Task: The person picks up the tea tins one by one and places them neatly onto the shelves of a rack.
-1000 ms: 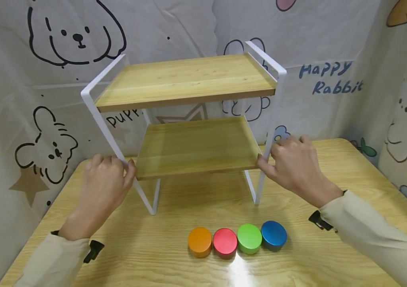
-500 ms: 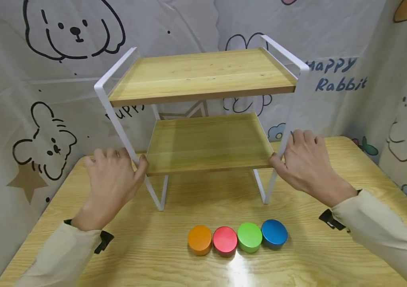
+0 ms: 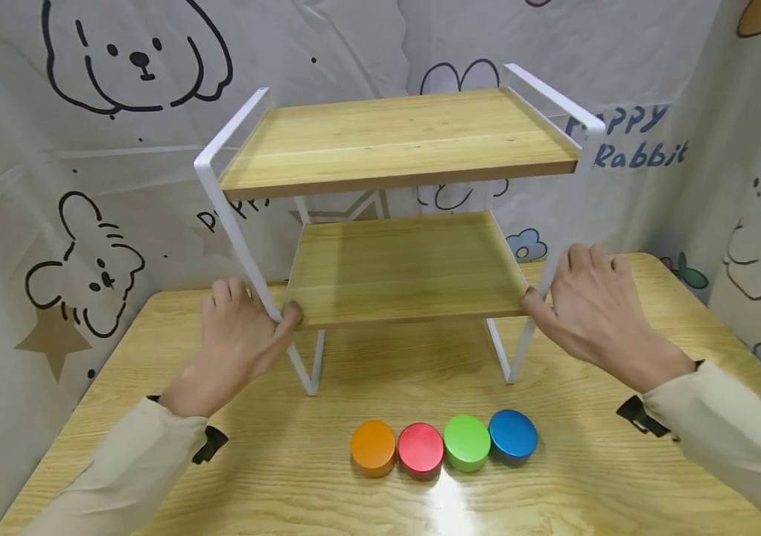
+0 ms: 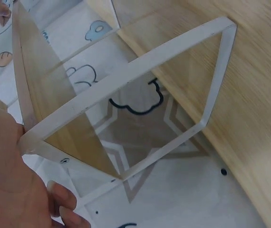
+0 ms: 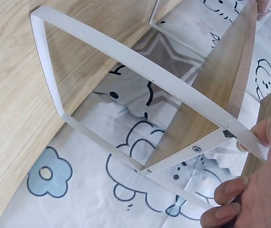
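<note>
**Two-tier rack gripped at both sides on wooden table**

Nearest: four round coloured discs (image 3: 444, 444) in a row (orange, red, green, blue) on the light wooden table (image 3: 354, 499). Behind them stands the white metal-framed rack with two wooden shelves (image 3: 407, 275). Left hand (image 3: 236, 346) grips its left front upright at the lower shelf; right hand (image 3: 595, 313) grips the right upright. Farthest: white cartoon-animal printed sheet (image 3: 86, 186) behind and at both sides.

My head camera looks forward and down over the tabletop (image 3: 380, 506); each wrist camera sits close beside my hand, facing the shelf rack's (image 3: 394, 141) white frame, which all three share.
</note>
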### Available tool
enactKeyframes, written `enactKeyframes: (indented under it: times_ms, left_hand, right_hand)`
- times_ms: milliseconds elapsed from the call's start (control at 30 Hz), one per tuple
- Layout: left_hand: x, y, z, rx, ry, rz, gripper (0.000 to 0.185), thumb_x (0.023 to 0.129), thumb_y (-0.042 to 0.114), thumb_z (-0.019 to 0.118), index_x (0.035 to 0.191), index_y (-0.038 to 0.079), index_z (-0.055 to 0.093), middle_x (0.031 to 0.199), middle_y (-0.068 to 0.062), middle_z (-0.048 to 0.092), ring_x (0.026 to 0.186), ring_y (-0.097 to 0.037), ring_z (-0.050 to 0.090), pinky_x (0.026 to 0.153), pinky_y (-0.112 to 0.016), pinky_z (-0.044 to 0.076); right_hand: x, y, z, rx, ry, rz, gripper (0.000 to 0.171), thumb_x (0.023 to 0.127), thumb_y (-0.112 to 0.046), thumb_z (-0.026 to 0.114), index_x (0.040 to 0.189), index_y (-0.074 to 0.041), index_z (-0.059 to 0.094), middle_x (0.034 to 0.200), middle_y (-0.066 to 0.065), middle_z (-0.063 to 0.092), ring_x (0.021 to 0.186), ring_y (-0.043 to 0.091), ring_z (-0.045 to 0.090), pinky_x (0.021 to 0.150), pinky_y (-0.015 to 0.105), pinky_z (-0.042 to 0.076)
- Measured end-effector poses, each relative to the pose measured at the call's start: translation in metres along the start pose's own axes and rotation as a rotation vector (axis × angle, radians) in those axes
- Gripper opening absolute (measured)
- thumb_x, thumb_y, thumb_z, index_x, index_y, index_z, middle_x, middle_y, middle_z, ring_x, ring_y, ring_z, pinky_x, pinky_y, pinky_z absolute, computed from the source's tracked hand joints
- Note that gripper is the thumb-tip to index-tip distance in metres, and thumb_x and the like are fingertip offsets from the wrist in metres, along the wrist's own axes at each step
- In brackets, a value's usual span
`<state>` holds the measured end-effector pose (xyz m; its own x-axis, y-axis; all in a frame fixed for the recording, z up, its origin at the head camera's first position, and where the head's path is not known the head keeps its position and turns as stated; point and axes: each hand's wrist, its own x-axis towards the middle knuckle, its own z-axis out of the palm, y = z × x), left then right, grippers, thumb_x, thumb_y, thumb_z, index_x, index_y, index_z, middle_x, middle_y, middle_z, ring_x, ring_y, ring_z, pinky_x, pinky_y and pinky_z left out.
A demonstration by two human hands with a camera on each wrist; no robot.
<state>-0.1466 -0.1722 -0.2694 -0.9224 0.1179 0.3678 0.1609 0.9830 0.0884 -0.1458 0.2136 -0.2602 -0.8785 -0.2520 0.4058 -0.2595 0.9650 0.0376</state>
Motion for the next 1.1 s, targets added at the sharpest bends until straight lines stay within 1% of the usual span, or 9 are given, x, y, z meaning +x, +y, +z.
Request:
enactKeyframes:
  times_ms: [200, 333, 400, 533, 600, 833, 1000, 1100]
  left_hand:
    - [0.002, 0.011, 0.0, -0.048, -0.098, -0.014, 0.041, 0.095, 0.037, 0.029, 0.066, 0.009, 0.038, 0.079, -0.015, 0.033, 0.076, -0.033, 0.029, 0.064, -0.04, 0.024]
    - [0.003, 0.017, 0.002, -0.078, -0.129, -0.02, 0.037, 0.094, 0.034, 0.03, 0.069, 0.009, 0.04, 0.082, -0.015, 0.036, 0.079, -0.034, 0.03, 0.067, -0.042, 0.025]
    - [0.004, 0.019, 0.002, -0.084, -0.131, -0.015, 0.036, 0.093, 0.032, 0.03, 0.067, 0.009, 0.041, 0.082, -0.015, 0.036, 0.079, -0.034, 0.031, 0.069, -0.042, 0.025]
    - [0.006, 0.024, 0.004, -0.081, -0.112, -0.003, 0.036, 0.09, 0.029, 0.031, 0.062, 0.009, 0.04, 0.079, -0.015, 0.037, 0.077, -0.034, 0.03, 0.069, -0.042, 0.024]
    - [0.006, 0.025, 0.004, -0.081, -0.105, -0.001, 0.034, 0.089, 0.028, 0.031, 0.063, 0.009, 0.04, 0.078, -0.015, 0.037, 0.077, -0.034, 0.03, 0.068, -0.042, 0.024]
    - [0.008, 0.025, 0.002, -0.052, -0.1, 0.013, 0.033, 0.088, 0.025, 0.031, 0.059, 0.01, 0.036, 0.075, -0.014, 0.035, 0.075, -0.032, 0.028, 0.067, -0.041, 0.022]
    - [0.009, 0.026, 0.003, -0.064, -0.122, 0.012, 0.036, 0.089, 0.026, 0.031, 0.057, 0.01, 0.038, 0.076, -0.014, 0.036, 0.077, -0.032, 0.028, 0.069, -0.042, 0.022]
    - [0.009, 0.025, 0.004, -0.078, -0.096, 0.018, 0.034, 0.087, 0.025, 0.033, 0.057, 0.01, 0.037, 0.073, -0.013, 0.036, 0.074, -0.032, 0.028, 0.068, -0.042, 0.021]
  right_hand:
    - [-0.006, 0.01, -0.001, -0.002, -0.022, 0.01, 0.042, 0.092, -0.035, 0.035, 0.058, -0.01, 0.035, 0.071, 0.011, 0.035, 0.063, 0.028, 0.032, 0.059, 0.037, 0.022]
    - [-0.008, 0.016, -0.002, 0.001, -0.033, 0.02, 0.042, 0.093, -0.033, 0.035, 0.058, -0.01, 0.036, 0.072, 0.012, 0.036, 0.065, 0.029, 0.033, 0.059, 0.038, 0.023]
    - [-0.009, 0.018, -0.003, -0.002, -0.035, 0.029, 0.043, 0.094, -0.033, 0.035, 0.057, -0.01, 0.036, 0.072, 0.012, 0.036, 0.065, 0.03, 0.033, 0.06, 0.039, 0.023]
    - [-0.01, 0.022, -0.003, 0.009, -0.032, 0.048, 0.043, 0.094, -0.033, 0.034, 0.058, -0.01, 0.036, 0.071, 0.012, 0.034, 0.066, 0.03, 0.031, 0.06, 0.039, 0.021]
    - [-0.011, 0.022, -0.002, 0.013, -0.035, 0.059, 0.043, 0.094, -0.033, 0.033, 0.058, -0.01, 0.036, 0.071, 0.011, 0.034, 0.066, 0.029, 0.031, 0.06, 0.039, 0.021]
    - [-0.003, 0.022, 0.003, 0.053, -0.035, 0.097, 0.041, 0.096, -0.031, 0.032, 0.062, -0.008, 0.036, 0.069, 0.011, 0.035, 0.061, 0.028, 0.032, 0.057, 0.038, 0.022]
    - [-0.002, 0.022, 0.004, 0.057, -0.065, 0.11, 0.042, 0.096, -0.032, 0.03, 0.064, -0.007, 0.037, 0.07, 0.012, 0.036, 0.063, 0.029, 0.033, 0.059, 0.039, 0.023]
    - [-0.002, 0.021, 0.003, 0.067, -0.084, 0.116, 0.041, 0.096, -0.033, 0.031, 0.065, -0.006, 0.037, 0.072, 0.013, 0.036, 0.065, 0.03, 0.033, 0.061, 0.04, 0.023]
